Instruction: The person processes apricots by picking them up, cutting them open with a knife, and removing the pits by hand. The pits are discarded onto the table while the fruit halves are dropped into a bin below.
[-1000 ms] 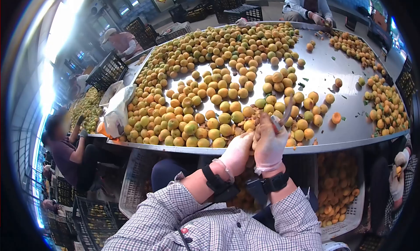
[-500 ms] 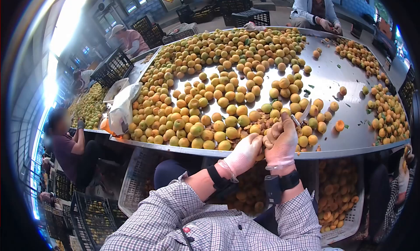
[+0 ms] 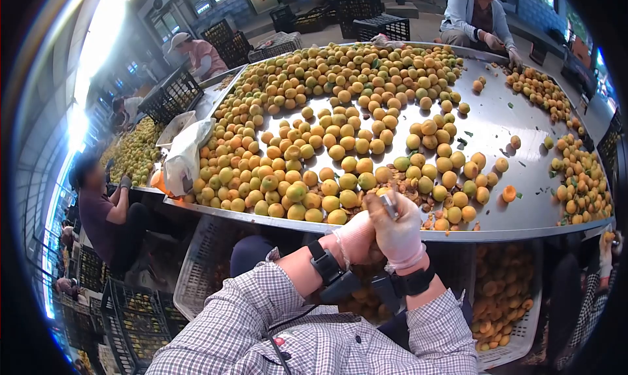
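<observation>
In the head view my two gloved hands meet at the table's near edge. My right hand is closed around a small knife, with a short piece of metal showing above the fist. My left hand presses against it from the left, fingers curled; whatever it holds is hidden. Just beyond lie brown fruit scraps and whole apricots, yellow-orange with some green. Below my hands, partly covered by my forearms, are more apricots.
The metal table carries a large heap of apricots, with a smaller pile at right. A pale crate of opened apricots stands below right, another crate below left. A white bag lies at left. Co-workers sit around, one person at the far right.
My right hand has moved left and slightly down, and the knife blade no longer points out over the apricots. My left hand has shifted slightly left. The far co-worker's hand now reaches toward the right pile.
</observation>
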### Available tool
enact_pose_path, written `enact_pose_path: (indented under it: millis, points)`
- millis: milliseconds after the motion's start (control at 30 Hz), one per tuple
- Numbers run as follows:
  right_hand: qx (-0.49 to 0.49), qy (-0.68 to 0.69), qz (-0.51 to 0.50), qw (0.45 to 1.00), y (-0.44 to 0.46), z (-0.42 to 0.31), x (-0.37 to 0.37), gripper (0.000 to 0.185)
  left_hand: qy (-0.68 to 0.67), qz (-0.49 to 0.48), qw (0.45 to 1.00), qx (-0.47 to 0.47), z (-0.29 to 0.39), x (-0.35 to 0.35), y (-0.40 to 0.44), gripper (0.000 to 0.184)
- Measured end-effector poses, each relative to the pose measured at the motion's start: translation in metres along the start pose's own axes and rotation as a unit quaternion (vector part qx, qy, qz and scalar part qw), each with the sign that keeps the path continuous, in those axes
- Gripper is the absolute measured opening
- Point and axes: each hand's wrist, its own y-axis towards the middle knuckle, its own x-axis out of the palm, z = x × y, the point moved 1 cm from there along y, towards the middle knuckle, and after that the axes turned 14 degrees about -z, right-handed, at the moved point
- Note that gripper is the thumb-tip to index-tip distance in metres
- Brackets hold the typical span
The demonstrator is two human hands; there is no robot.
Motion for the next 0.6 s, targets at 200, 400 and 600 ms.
enact_pose_path:
  millis: [200, 400, 600]
  points:
    - [0.008, 0.324, 0.245, 0.914, 0.011, -0.005, -0.017, 0.016, 0.668, 0.058, 0.714, 0.201, 0.021, -0.008, 0.005, 0.025]
    - [0.215, 0.193, 0.167, 0.943, 0.003, 0.02, -0.013, 0.023, 0.373, 0.158, 0.861, 0.308, 0.028, 0.011, 0.001, 0.026]
    - [0.272, 0.299, 0.117, 0.907, -0.002, 0.016, -0.009, 0.028, 0.419, 0.087, 0.847, 0.315, 0.017, 0.003, -0.006, 0.045]
